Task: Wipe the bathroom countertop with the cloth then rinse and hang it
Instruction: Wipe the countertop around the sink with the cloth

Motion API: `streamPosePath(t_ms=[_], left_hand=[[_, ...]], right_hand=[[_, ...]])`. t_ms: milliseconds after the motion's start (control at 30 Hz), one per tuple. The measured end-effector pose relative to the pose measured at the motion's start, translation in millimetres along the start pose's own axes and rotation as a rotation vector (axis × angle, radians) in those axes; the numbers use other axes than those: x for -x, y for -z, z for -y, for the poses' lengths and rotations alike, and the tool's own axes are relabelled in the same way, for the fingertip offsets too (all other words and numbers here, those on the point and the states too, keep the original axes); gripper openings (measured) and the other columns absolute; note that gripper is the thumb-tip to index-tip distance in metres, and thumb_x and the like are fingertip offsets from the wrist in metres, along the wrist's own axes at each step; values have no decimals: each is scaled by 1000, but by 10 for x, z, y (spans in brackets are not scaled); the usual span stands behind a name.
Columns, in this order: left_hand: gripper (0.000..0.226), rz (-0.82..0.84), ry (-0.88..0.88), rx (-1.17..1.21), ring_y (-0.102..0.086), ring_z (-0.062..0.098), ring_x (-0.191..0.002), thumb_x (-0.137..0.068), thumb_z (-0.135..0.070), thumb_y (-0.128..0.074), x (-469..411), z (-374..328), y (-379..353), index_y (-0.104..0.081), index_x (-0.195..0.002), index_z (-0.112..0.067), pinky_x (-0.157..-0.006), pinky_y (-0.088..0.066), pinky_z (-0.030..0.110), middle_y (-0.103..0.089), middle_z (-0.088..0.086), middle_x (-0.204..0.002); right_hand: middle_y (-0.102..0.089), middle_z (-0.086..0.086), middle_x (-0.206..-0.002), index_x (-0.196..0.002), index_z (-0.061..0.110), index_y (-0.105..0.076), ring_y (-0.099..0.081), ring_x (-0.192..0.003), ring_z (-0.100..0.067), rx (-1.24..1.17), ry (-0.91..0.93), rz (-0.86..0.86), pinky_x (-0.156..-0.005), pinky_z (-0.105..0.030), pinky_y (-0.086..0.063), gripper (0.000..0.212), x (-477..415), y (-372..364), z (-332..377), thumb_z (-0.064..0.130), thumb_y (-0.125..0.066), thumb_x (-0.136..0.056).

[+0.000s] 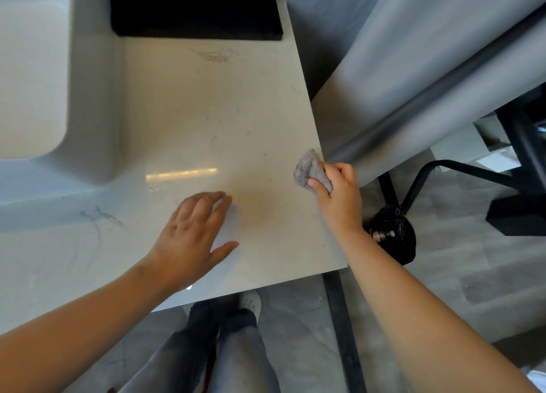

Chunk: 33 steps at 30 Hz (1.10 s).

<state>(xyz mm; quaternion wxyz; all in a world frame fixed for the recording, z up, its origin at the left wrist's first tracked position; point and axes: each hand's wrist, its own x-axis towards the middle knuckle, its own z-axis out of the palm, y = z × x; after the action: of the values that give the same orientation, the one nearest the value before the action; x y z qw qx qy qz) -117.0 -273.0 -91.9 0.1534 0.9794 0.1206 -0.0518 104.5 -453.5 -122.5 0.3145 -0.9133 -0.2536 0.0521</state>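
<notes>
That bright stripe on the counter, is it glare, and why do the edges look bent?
Head view: the stripe is a lamp's reflection on the glossy countertop; head view: the wide-angle lens bows the counter's edges; head view: the sink at far left looks soft, while the right hand and cloth stay fairly sharp.

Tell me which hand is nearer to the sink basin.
Left. The left hand lies flat on the countertop, just right of the sink basin. The right hand grips the grey cloth at the counter's far right edge.
</notes>
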Motion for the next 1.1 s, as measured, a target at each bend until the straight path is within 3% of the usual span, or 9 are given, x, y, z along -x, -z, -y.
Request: streamPosePath(t_ms=[133,333,400,500,600,733,900,967,1100], left_hand=[[65,6,-52,3,-58,33,-111,-88,-53,-38,82,-158,-96,-58,-125,-3,-94,-46,43,-59,14,-122],[67,54,6,-17,-50,35,-116,-85,-57,-38,61,-240,-185,-57,-125,-7,-94,-46,47,-55,14,-126],[68,53,20,-25,-49,36,-116,-84,-59,-38,53,-264,-192,-57,-125,-7,-95,-45,47,-54,14,-126],[70,38,33,-44,-47,36,-116,-84,-61,-36,68,-295,-199,-55,-125,-8,-95,-44,48,-52,14,-127],[70,25,50,-44,-46,36,-116,-84,-61,-37,80,-320,-219,-54,-126,-8,-96,-43,48,-52,14,-127],[64,16,50,-32,-47,36,-115,-86,-56,-38,59,-294,-201,-57,-122,-8,-96,-43,48,-54,13,-124],[63,35,4,2,-46,34,-120,-87,-55,-38,100,-210,-204,-55,-129,-10,-99,-42,48,-53,11,-129],[64,38,-16,16,-44,33,-122,-88,-55,-39,113,-181,-213,-53,-132,-11,-101,-41,48,-51,11,-132],[60,5,-63,48,-47,31,-121,-91,-48,-39,210,-152,-194,-53,-131,-6,-104,-38,45,-53,13,-131]], right_hand=[[-52,-6,-106,-115,11,-64,-49,-97,-16,20,11,-92,-78,-15,-35,30,251,-72,-49,22,-66,-87],[-53,-6,-105,-113,11,-64,-47,-99,-18,44,33,-100,-79,-7,-31,30,966,48,-231,21,-67,-85],[-52,-5,-104,-111,13,-64,-46,-97,-17,46,33,-81,-79,-9,-32,30,1167,95,-261,29,-60,-86],[-51,0,-99,-109,17,-65,-47,-90,-16,44,66,-44,-74,-23,-43,30,1333,193,-272,34,-57,-86],[-46,5,-94,-107,18,-65,-49,-82,-12,17,94,22,-69,-21,-46,27,1496,260,-266,33,-65,-85],[-44,9,-97,-106,24,-63,-59,-74,-12,-111,27,126,-63,-25,-54,29,1661,222,-163,44,-58,-86],[-49,4,-99,-107,17,-66,-51,-79,-5,-118,48,29,-68,-2,-37,25,1041,330,91,26,-70,-84],[-47,3,-100,-111,16,-65,-50,-85,-10,-78,34,-22,-71,-6,-34,29,596,266,143,27,-69,-85],[-51,-4,-103,-115,17,-66,-53,-93,-21,14,10,-53,-75,-31,-47,35,80,-12,135,32,-68,-84]])
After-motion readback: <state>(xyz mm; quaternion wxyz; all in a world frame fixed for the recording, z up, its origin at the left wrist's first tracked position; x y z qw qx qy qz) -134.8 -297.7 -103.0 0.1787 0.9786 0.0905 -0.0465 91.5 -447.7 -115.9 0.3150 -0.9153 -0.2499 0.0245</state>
